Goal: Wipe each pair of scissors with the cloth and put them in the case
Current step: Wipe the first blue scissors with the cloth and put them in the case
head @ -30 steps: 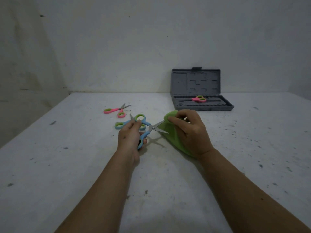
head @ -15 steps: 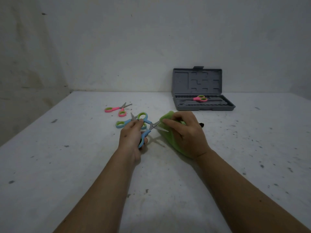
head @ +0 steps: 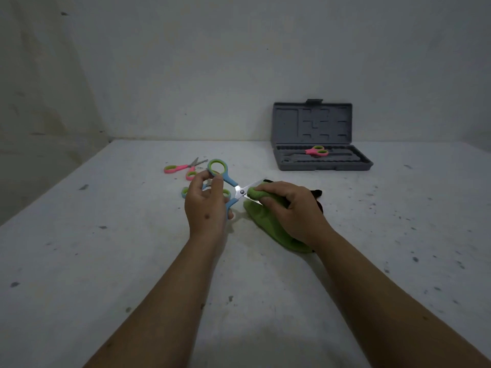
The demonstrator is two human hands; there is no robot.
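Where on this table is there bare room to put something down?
Bare table lies right of the right hand, in front of the case, and along the near left edge. It is crowded around the left hand, with the pink scissors and another blue pair.

Dim grey walls (head: 212,75), speckled table (head: 106,261)
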